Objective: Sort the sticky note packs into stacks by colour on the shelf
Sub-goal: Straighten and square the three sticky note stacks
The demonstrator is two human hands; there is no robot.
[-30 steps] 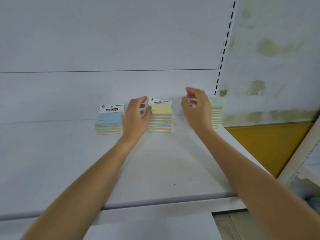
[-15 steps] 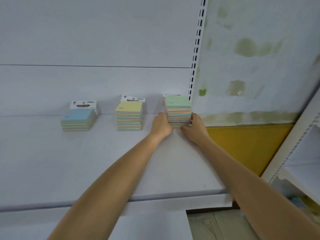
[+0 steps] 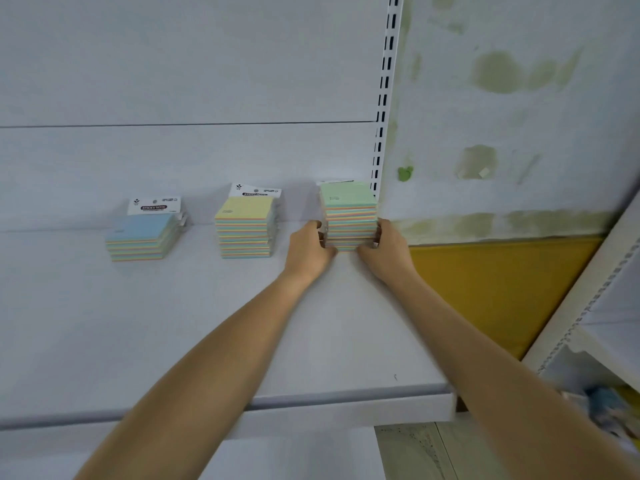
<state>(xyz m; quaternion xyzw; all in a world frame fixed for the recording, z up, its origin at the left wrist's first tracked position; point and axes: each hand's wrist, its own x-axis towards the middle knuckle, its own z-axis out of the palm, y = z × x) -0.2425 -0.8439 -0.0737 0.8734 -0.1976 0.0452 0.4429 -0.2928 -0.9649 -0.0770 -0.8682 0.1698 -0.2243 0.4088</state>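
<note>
Three stacks of sticky note packs stand at the back of the white shelf [image 3: 173,323]. A low blue-topped stack [image 3: 142,237] is on the left and a taller yellow-topped stack [image 3: 246,228] in the middle. The tallest, green-topped stack [image 3: 349,211] stands at the right, against the slotted upright. My left hand [image 3: 310,249] grips the lower left side of the green stack. My right hand [image 3: 384,249] grips its lower right side. Both sets of fingers curl round the bottom packs, whose front edge is partly hidden.
A slotted metal upright [image 3: 382,109] rises just behind the green stack. Right of it is a stained wall with a yellow panel [image 3: 491,282] below. Another white shelf unit [image 3: 599,323] stands at the far right. The shelf's front edge [image 3: 346,396] runs below my forearms.
My hands moved from the yellow stack rightwards to the green stack and closed on its lower sides. The view has shifted right; the stacks themselves stay in place.
</note>
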